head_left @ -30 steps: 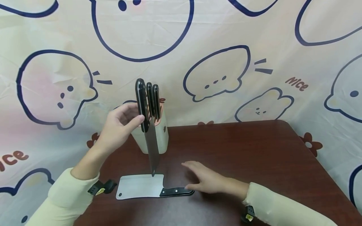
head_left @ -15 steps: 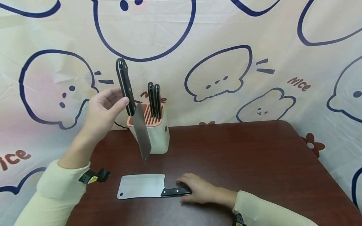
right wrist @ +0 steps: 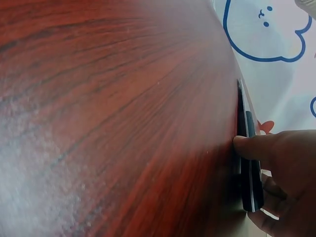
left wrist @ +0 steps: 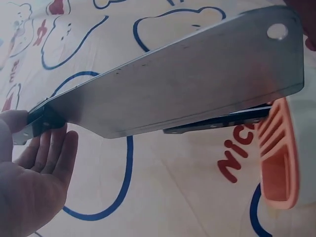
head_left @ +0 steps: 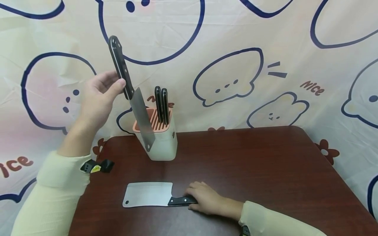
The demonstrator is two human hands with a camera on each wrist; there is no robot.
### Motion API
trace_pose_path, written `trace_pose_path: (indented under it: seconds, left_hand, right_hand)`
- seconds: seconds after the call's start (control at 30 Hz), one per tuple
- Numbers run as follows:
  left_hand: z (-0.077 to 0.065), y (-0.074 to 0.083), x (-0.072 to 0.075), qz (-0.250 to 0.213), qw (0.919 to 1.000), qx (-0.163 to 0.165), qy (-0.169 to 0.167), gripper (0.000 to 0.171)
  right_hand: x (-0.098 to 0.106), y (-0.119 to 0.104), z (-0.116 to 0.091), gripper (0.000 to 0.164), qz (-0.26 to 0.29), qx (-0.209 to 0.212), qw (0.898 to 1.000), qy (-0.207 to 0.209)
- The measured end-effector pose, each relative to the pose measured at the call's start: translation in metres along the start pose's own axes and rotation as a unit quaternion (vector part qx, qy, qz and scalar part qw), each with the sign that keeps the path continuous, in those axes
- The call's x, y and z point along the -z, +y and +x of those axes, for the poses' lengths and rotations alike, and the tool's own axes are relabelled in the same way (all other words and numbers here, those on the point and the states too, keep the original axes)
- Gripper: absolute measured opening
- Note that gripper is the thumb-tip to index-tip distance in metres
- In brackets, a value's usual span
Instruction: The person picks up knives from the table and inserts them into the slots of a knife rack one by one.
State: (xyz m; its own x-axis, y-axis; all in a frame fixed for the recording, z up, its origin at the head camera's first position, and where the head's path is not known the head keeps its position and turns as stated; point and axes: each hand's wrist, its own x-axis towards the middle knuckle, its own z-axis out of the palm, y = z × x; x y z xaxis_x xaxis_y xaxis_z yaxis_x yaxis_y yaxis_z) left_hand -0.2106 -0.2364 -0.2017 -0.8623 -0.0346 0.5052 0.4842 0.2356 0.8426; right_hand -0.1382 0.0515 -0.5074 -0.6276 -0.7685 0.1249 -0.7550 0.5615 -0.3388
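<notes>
Pale cloth (head_left: 227, 26) behind and beside table (head_left: 251, 157), printed with navy cartoon outlines (head_left: 194, 86), brown flowers (head_left: 333, 153), "Nice" lettering (head_left: 312, 88). Table red-brown, wood-grained, pale sheen (head_left: 177, 223) near front.

grey cleaver (head_left: 142, 114), black handle up, held tilted in front of the knife block (head_left: 163, 147), silver cleaver (head_left: 150, 194), black handle, flat, nearer than the knife block

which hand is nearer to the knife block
Left. The left hand is left of the knife block and higher, holding a raised cleaver; the right hand is farther off, in front and to its right, gripping the cleaver lying on the table.
</notes>
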Motion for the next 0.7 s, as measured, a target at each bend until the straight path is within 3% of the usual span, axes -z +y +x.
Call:
trace_pose_path:
  seconds: [0.4, 0.7]
  left_hand:
    - [0.03, 0.005, 0.003, -0.037, 0.9992, 0.002, 0.012, 0.038]
    - [0.046, 0.005, -0.001, 0.033, 0.9989, 0.033, 0.007, 0.044]
  right_hand:
    - [0.002, -0.001, 0.001, 0.032, 0.007, -0.01, 1.0, -0.005]
    - [0.005, -0.001, 0.001, 0.032, 0.015, -0.014, 1.0, -0.01]
